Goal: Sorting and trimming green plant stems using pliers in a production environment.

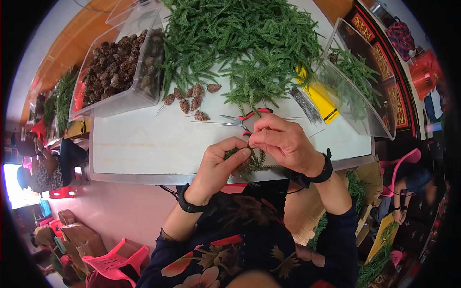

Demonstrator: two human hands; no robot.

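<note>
Key relation: the green sprig (pixel 254 165) sits right between your hands, hanging from the pinch toward your body, over the near table edge (pixel 201 178). Its fronds fan out, so I can't pin one long axis; the main run looks to go from the pinch back toward you, with a spray off to the right under your right palm. Your left hand (pixel 223 165) is clamped on it, thumb against forefinger. Your right hand (pixel 287 146) has its fingertips together, just beyond and right of the left pinch; what's between them is too small to tell. Both hands are about equally near, so judge the next move as fingertip work at that upper end. Tightest thing: the red-handled pliers (pixel 238 122), just beyond the right fingertips, one handle close behind them. Loose pine cones (pixel 196 102) lie beyond and left, a bundle of thin wires (pixel 307 106) beyond and right beside the yellow package (pixel 322 102). Greenery pile (pixel 249 43) is well beyond. Toward you, the fronds have only your own body to snag on.
</note>
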